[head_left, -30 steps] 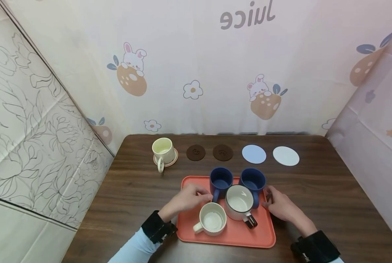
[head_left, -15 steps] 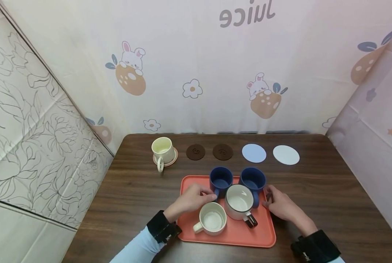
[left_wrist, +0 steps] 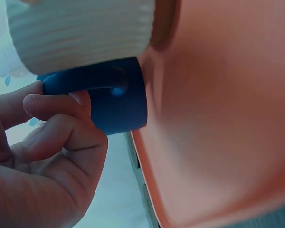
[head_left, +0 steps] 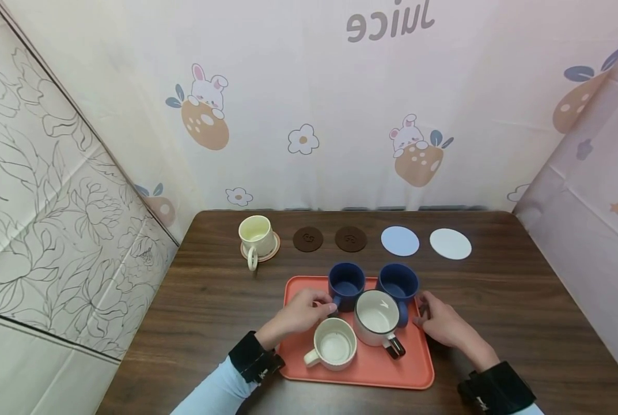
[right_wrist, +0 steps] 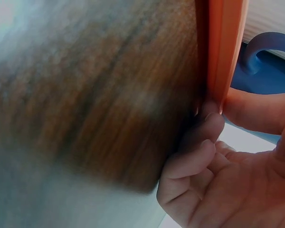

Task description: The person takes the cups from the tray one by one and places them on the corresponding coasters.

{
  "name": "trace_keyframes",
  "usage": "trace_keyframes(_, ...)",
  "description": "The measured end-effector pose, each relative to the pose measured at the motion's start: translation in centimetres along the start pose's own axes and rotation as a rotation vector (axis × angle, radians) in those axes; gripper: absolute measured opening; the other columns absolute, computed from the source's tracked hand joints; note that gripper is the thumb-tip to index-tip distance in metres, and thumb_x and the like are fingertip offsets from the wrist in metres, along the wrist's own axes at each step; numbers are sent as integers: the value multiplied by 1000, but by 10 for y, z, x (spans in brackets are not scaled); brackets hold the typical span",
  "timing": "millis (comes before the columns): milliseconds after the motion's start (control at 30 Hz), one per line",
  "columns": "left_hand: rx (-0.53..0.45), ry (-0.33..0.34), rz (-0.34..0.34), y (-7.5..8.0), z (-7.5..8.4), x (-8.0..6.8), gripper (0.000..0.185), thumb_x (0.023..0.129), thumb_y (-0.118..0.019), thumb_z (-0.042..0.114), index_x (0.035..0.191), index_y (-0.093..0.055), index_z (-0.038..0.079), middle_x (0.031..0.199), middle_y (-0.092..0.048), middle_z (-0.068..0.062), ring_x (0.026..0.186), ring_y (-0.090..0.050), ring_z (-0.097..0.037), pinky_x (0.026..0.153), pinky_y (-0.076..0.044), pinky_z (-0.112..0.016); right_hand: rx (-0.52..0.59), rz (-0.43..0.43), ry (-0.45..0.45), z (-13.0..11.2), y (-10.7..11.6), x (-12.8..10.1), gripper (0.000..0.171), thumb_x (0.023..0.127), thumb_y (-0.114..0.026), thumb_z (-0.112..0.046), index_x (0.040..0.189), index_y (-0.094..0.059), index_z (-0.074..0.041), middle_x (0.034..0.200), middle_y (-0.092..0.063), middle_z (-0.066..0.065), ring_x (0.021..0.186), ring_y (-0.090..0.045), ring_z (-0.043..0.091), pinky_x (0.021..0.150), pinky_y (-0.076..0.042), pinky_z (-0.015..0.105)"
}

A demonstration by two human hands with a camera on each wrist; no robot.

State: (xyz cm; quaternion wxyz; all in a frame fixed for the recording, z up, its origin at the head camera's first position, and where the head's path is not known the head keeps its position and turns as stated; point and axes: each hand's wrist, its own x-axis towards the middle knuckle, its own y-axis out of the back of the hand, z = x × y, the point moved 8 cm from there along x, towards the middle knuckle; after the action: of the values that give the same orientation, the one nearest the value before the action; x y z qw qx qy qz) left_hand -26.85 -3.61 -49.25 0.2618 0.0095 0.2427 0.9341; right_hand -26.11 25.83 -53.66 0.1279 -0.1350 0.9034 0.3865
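My left hand (head_left: 304, 310) pinches the handle of the left dark blue mug (head_left: 346, 281), which stands at the back of the red tray (head_left: 371, 374). In the left wrist view, the thumb and curled fingers meet at that mug's handle (left_wrist: 85, 80). My right hand (head_left: 442, 323) grips the tray's right rim (right_wrist: 223, 52), thumb over the edge and fingers below it. Also on the tray are a second dark blue mug (head_left: 398, 282), a white mug (head_left: 377, 314) with a black-and-white handle, and a cream ribbed mug (head_left: 334, 344) nearest the front.
Along the table's back lies a row of coasters: two dark brown coasters (head_left: 308, 239), a pale blue coaster (head_left: 400, 241) and a white coaster (head_left: 451, 244). At the row's left end, a pale yellow mug (head_left: 257, 233) stands on a round coaster (head_left: 273, 253). Printed curtains (head_left: 309, 104) hang behind.
My left hand has reached the left blue mug's handle and taken hold of it. That mug has shifted slightly left. My right hand stays on the tray rim.
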Motion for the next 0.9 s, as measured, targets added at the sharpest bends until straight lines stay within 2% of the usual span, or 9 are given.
trace_keyframes(200,-30,-29,13,8,-4,-3,18,104,-65,10,92,-74,1,89,-70,-9,89,-58,-15,88,-49,-36,10,1,8,0,-1,-1,35,98,-67,-3,127,-52,8,86,-57,9,75,-54,24,66,-46,39)
trace_keyframes(367,-95,-17,-65,4,-3,0,22,108,-60,12,98,-74,-1,93,-71,-7,93,-60,-18,88,-49,-35,2,3,4,0,0,-1,36,98,-67,-3,128,-51,8,86,-57,9,75,-54,24,66,-46,39)
trace_keyframes(533,-185,24,-122,0,-5,3,27,111,-55,13,104,-75,-3,96,-73,-8,94,-64,-19,97,-50,-46,-4,-2,-19,0,-1,1,35,98,-67,-4,128,-52,8,87,-57,10,76,-55,24,67,-47,39)
trace_keyframes(633,-219,38,-140,-2,-9,4,28,111,-54,13,105,-76,-3,97,-74,-9,94,-64,-20,100,-49,-49,-13,-3,-27,1,-1,2,34,98,-67,-4,127,-52,8,87,-58,9,76,-55,24,67,-47,39)
trace_keyframes(900,-360,42,-115,-4,-14,5,28,110,-55,8,103,-74,-11,92,-73,-13,87,-63,-20,95,-53,-50,-15,-2,-28,2,-1,2,34,98,-67,-4,126,-52,7,87,-58,9,76,-55,24,66,-47,38)
